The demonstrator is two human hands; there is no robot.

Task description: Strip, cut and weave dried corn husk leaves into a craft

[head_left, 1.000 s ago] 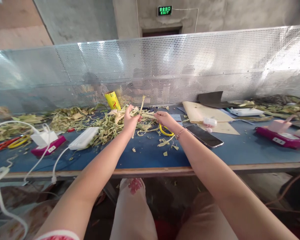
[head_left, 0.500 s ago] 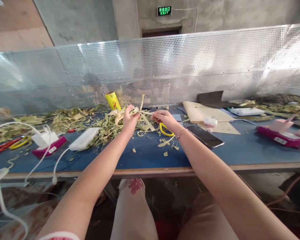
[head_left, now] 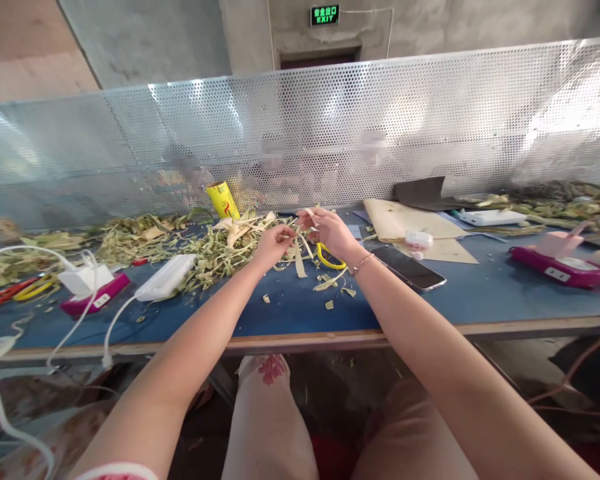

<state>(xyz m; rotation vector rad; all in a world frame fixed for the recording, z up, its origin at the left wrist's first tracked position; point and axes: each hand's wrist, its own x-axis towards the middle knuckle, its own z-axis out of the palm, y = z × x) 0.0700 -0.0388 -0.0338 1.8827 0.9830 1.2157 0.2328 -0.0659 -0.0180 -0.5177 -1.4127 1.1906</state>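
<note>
My left hand (head_left: 275,244) is closed in a pinch at the middle of the table, beside a pale strip of dried plant leaf (head_left: 300,259) that hangs down between my hands. My right hand (head_left: 333,233), with a bracelet at the wrist, pinches the upper part of the pale strips, its fingers bent. Just under the right hand lies a yellow scissor handle (head_left: 331,260); its blades are hidden. Left of and behind my left hand spreads a heap of dried plant strips (head_left: 215,250). Small leaf scraps (head_left: 326,283) lie in front of the right hand.
A yellow tube (head_left: 222,200) stands tilted against the perforated metal screen (head_left: 320,133). To the right lie a phone (head_left: 407,268), an earbud case (head_left: 419,240) and brown paper (head_left: 405,220). Leftward are a white power bank (head_left: 166,277), a purple power strip (head_left: 95,297) and red-handled scissors (head_left: 5,293).
My hands have turned, the right hand lifting its fingers upward. The strip that stuck up above my left hand is gone from there; pale strips now hang down between the hands.
</note>
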